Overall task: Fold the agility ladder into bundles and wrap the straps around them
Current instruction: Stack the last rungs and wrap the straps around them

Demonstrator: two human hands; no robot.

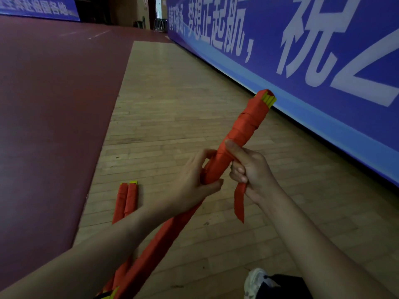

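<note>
Over the wood floor (172, 104), beside the banner (259, 39): bundle (244, 128) was held in mid-air, tilted, yellow rung ends up toward the banner, low end running down to the frame's bottom edge. Left hand (194, 178) gripped it mid-length, fingers curled round it, thumb across the front. Right hand (252, 169) sat just above, touching the bundle: thumb pressed flat on the wrap, other fingers curled, pinching the strap (239, 203). Strap tail hung loose below that fist. Bundle's upper half was wound in red turns. Two other bundles (127, 201) lay side by side on the floor, left of the hands, near the red mat (54, 126). Shoe (257, 281) was at the bottom edge, right side.
</note>
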